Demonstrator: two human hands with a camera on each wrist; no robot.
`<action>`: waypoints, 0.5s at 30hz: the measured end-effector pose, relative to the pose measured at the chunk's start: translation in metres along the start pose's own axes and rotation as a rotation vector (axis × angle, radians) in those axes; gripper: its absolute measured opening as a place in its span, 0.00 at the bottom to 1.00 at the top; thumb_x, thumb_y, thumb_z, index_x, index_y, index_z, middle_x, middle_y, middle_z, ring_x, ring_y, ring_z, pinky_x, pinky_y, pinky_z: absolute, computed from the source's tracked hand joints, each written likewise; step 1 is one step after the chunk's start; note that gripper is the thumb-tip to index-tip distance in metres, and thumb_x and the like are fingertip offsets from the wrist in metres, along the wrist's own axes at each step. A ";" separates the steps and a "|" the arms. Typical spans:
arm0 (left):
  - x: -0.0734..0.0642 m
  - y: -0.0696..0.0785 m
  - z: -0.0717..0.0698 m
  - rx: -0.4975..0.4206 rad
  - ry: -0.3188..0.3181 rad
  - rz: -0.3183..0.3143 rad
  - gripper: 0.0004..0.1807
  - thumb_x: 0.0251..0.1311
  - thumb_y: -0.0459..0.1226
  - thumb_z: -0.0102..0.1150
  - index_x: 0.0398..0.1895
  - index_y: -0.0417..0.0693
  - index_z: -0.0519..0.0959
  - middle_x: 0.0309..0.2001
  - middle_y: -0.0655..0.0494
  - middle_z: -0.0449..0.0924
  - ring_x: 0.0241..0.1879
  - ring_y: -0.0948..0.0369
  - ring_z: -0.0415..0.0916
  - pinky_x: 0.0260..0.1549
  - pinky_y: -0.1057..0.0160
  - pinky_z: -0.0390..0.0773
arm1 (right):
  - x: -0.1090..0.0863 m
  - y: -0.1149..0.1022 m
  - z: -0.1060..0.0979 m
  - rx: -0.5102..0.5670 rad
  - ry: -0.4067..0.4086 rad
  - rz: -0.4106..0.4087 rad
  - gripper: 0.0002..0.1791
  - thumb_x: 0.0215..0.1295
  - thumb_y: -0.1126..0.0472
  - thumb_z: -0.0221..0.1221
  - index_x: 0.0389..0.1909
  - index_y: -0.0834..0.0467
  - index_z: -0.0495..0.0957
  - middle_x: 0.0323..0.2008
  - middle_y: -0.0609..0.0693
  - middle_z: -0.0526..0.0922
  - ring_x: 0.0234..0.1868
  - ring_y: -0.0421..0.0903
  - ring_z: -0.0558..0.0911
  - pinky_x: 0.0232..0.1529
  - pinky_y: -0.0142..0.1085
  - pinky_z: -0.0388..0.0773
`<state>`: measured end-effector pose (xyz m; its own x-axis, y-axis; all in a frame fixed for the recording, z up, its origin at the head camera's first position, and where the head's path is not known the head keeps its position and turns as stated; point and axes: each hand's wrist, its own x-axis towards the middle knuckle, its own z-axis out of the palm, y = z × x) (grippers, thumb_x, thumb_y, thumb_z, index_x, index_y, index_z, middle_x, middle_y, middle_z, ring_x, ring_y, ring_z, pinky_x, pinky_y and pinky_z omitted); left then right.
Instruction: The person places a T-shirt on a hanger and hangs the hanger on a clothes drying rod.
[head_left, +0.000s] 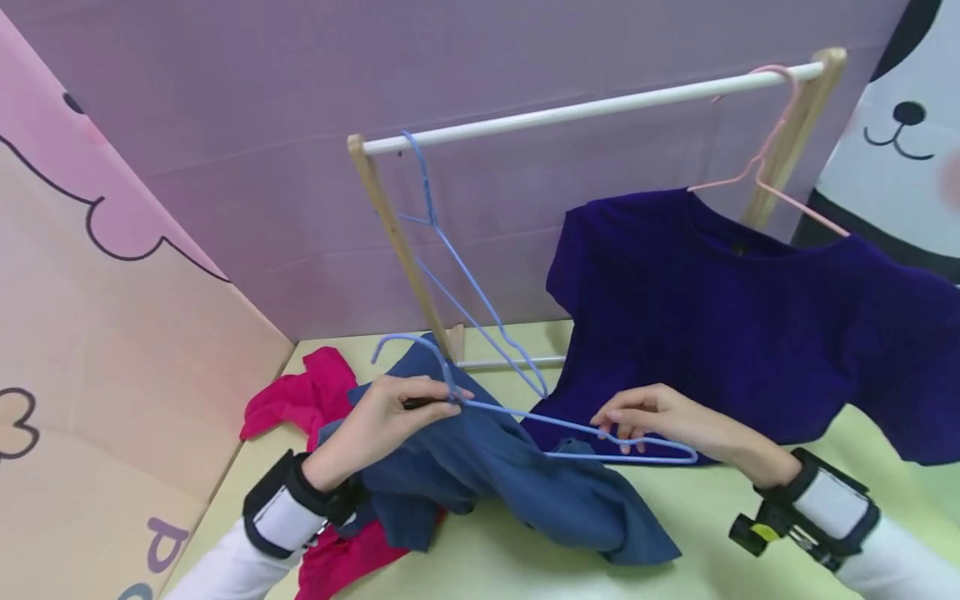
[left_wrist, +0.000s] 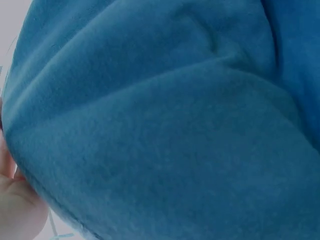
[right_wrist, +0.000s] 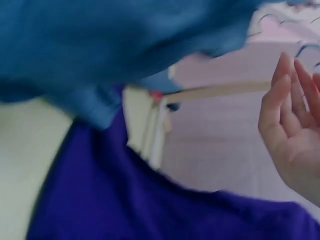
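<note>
A light blue hanger (head_left: pixel 540 419) lies across a rumpled slate-blue garment (head_left: pixel 487 467) in the head view, its hook at the left. Just below that hook, the left hand (head_left: pixel 393 417) pinches the hanger's neck between thumb and fingers. Close to the hanger's right end is the right hand (head_left: pixel 648 414), its fingertips overlapping the bar. The right wrist view shows the right hand (right_wrist: pixel 295 127) with loosely bent fingers and nothing in the palm. Blue cloth (left_wrist: pixel 165 135) fills most of the left wrist view and hides much of the left hand.
A rack with a white rail (head_left: pixel 600 108) stands behind. From it hang a bare blue hanger (head_left: pixel 480 287) and a dark purple shirt (head_left: pixel 720 317) on a pink hanger (head_left: pixel 765 167). A bright pink garment (head_left: pixel 300 400) lies on the pale yellow table (head_left: pixel 540 542), partly under the blue one.
</note>
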<state>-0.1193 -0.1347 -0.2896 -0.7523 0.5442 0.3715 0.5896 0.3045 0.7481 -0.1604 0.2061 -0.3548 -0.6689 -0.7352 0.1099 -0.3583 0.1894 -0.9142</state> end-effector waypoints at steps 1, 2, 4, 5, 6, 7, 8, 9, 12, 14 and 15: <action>0.000 0.002 -0.003 -0.005 -0.002 -0.001 0.11 0.51 0.31 0.56 0.39 0.48 0.79 0.40 0.51 0.81 0.40 0.62 0.75 0.33 0.67 0.77 | 0.000 0.004 -0.001 0.004 -0.025 -0.017 0.12 0.66 0.65 0.44 0.44 0.59 0.74 0.33 0.51 0.80 0.26 0.47 0.77 0.24 0.35 0.77; 0.001 0.004 -0.005 0.000 -0.004 0.006 0.11 0.52 0.31 0.56 0.39 0.49 0.79 0.40 0.51 0.81 0.40 0.61 0.75 0.32 0.67 0.76 | 0.001 0.008 -0.001 0.004 -0.048 -0.054 0.12 0.66 0.66 0.44 0.46 0.59 0.73 0.35 0.50 0.80 0.26 0.46 0.77 0.23 0.35 0.77; 0.002 0.007 -0.008 0.009 -0.010 0.027 0.11 0.52 0.31 0.56 0.39 0.49 0.79 0.41 0.50 0.81 0.41 0.61 0.74 0.31 0.67 0.76 | 0.005 0.012 0.004 0.022 -0.082 -0.144 0.14 0.64 0.70 0.44 0.48 0.61 0.71 0.39 0.54 0.80 0.25 0.45 0.77 0.21 0.36 0.76; 0.003 0.008 -0.009 0.016 -0.011 0.041 0.11 0.52 0.31 0.56 0.39 0.49 0.79 0.41 0.50 0.80 0.40 0.61 0.73 0.29 0.66 0.76 | 0.008 0.013 0.008 0.027 -0.090 -0.178 0.14 0.63 0.70 0.45 0.49 0.61 0.71 0.40 0.54 0.80 0.25 0.45 0.76 0.20 0.38 0.77; 0.004 0.008 -0.010 0.021 -0.014 0.052 0.11 0.52 0.31 0.56 0.40 0.49 0.79 0.40 0.51 0.80 0.41 0.60 0.73 0.29 0.66 0.76 | 0.011 0.012 0.013 0.034 -0.096 -0.202 0.14 0.63 0.71 0.45 0.49 0.62 0.70 0.42 0.56 0.79 0.25 0.45 0.76 0.20 0.39 0.77; 0.004 0.009 -0.010 0.026 -0.015 0.063 0.11 0.52 0.31 0.56 0.40 0.48 0.79 0.40 0.50 0.80 0.40 0.60 0.73 0.29 0.66 0.76 | 0.014 0.012 0.017 0.034 -0.103 -0.230 0.14 0.62 0.71 0.46 0.49 0.62 0.70 0.43 0.58 0.78 0.25 0.45 0.76 0.20 0.40 0.77; 0.005 0.009 -0.010 0.031 -0.015 0.072 0.11 0.52 0.31 0.55 0.40 0.48 0.79 0.40 0.51 0.80 0.41 0.60 0.73 0.28 0.65 0.75 | 0.016 0.011 0.022 0.030 -0.109 -0.237 0.14 0.62 0.71 0.47 0.48 0.63 0.70 0.43 0.60 0.78 0.24 0.45 0.76 0.18 0.41 0.77; 0.005 0.010 -0.010 0.028 -0.014 0.071 0.11 0.53 0.31 0.55 0.40 0.48 0.79 0.41 0.51 0.80 0.40 0.60 0.73 0.28 0.66 0.74 | 0.018 0.010 0.027 0.033 -0.112 -0.231 0.13 0.62 0.71 0.47 0.48 0.63 0.70 0.43 0.63 0.77 0.23 0.45 0.76 0.17 0.43 0.76; 0.004 0.010 -0.011 0.031 0.000 0.062 0.11 0.52 0.31 0.55 0.40 0.49 0.79 0.41 0.52 0.80 0.41 0.61 0.73 0.29 0.67 0.74 | 0.019 0.011 0.038 0.000 -0.112 -0.161 0.10 0.62 0.67 0.49 0.43 0.60 0.73 0.32 0.61 0.78 0.19 0.44 0.75 0.17 0.41 0.75; 0.003 0.010 -0.013 0.025 0.012 0.046 0.11 0.52 0.31 0.56 0.40 0.49 0.78 0.41 0.52 0.80 0.41 0.61 0.74 0.26 0.68 0.72 | 0.015 0.013 0.043 -0.048 -0.088 -0.110 0.06 0.62 0.64 0.51 0.39 0.56 0.74 0.23 0.54 0.77 0.17 0.43 0.74 0.15 0.37 0.73; 0.002 0.009 -0.014 0.026 0.021 0.032 0.11 0.52 0.31 0.56 0.40 0.50 0.78 0.42 0.52 0.80 0.37 0.62 0.75 0.24 0.69 0.71 | 0.012 0.014 0.045 -0.058 -0.076 -0.090 0.04 0.61 0.63 0.52 0.36 0.54 0.74 0.19 0.51 0.75 0.16 0.42 0.73 0.16 0.35 0.72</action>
<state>-0.1192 -0.1419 -0.2744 -0.7386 0.5378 0.4064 0.6207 0.3073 0.7213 -0.1445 0.1710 -0.3840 -0.5817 -0.7978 0.1584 -0.4533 0.1562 -0.8776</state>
